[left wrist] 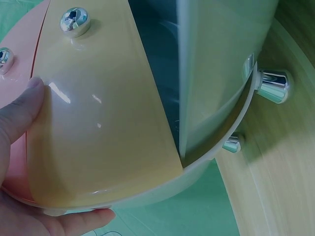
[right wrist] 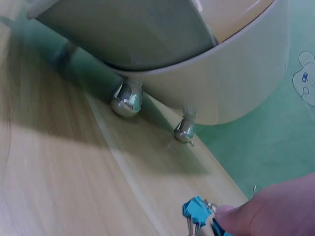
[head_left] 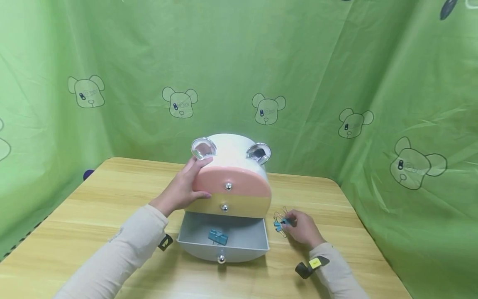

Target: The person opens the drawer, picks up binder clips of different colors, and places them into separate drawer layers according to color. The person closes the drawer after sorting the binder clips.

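A small drawer cabinet (head_left: 233, 180) with silver ears stands on the table, its pink and yellow drawers closed. Its bottom grey drawer (head_left: 242, 256) is pulled out, with blue binder clips (head_left: 218, 236) lying inside. My left hand (head_left: 181, 189) grips the cabinet's left side, the thumb (left wrist: 24, 108) lying across the front face. To the right of the drawer, my right hand (head_left: 304, 229) pinches a blue binder clip (right wrist: 220, 229) at a small cluster on the table. Another blue binder clip (right wrist: 196, 211) shows just beyond the thumb; the other fingers are mostly hidden there.
The wooden table (head_left: 317, 195) ends at a green curtain (head_left: 224, 50) printed with bear heads, behind and at the sides. Silver feet (right wrist: 127, 98) hold the cabinet up. Round silver knobs (head_left: 221, 259) stick out from the drawer fronts.
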`<state>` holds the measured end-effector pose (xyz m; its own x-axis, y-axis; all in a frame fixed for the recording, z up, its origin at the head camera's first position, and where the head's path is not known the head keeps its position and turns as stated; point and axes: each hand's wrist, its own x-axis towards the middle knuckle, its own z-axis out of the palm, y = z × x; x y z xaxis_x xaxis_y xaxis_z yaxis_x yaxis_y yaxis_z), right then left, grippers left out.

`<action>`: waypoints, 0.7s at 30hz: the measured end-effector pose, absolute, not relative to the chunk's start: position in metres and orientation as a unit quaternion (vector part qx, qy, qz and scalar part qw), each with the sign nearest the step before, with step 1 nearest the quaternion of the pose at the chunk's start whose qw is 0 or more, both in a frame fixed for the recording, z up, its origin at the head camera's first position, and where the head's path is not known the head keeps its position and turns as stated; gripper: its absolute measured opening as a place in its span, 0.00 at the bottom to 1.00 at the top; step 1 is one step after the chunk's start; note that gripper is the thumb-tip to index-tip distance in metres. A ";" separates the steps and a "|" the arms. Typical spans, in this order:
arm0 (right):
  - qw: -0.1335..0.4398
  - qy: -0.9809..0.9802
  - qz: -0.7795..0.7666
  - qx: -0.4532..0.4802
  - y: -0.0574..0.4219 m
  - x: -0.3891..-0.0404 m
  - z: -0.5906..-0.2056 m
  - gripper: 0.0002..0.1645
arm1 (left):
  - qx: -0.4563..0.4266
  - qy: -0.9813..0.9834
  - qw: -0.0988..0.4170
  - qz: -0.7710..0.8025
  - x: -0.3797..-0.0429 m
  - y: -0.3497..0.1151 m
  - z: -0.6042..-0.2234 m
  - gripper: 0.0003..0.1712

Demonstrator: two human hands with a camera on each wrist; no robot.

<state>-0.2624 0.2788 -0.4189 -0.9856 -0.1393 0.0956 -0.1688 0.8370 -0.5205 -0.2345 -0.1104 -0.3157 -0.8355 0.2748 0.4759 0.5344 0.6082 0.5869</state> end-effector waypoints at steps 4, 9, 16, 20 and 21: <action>0.022 -0.959 0.270 0.082 0.280 -0.264 -0.422 0.19 | -0.228 -0.881 0.172 -0.376 -0.235 -0.110 -0.315 0.57; 0.030 -0.958 0.274 0.078 0.281 -0.264 -0.422 0.18 | -0.228 -0.881 0.173 -0.376 -0.236 -0.110 -0.316 0.57; 0.045 -0.962 0.261 0.065 0.281 -0.266 -0.422 0.25 | -0.228 -0.882 0.172 -0.376 -0.236 -0.110 -0.316 0.57; 0.035 -0.964 0.255 0.069 0.281 -0.269 -0.424 0.31 | -0.227 -0.882 0.172 -0.376 -0.236 -0.110 -0.316 0.57; 0.033 -0.964 0.254 0.070 0.281 -0.269 -0.424 0.31 | -0.228 -0.882 0.172 -0.376 -0.236 -0.110 -0.316 0.57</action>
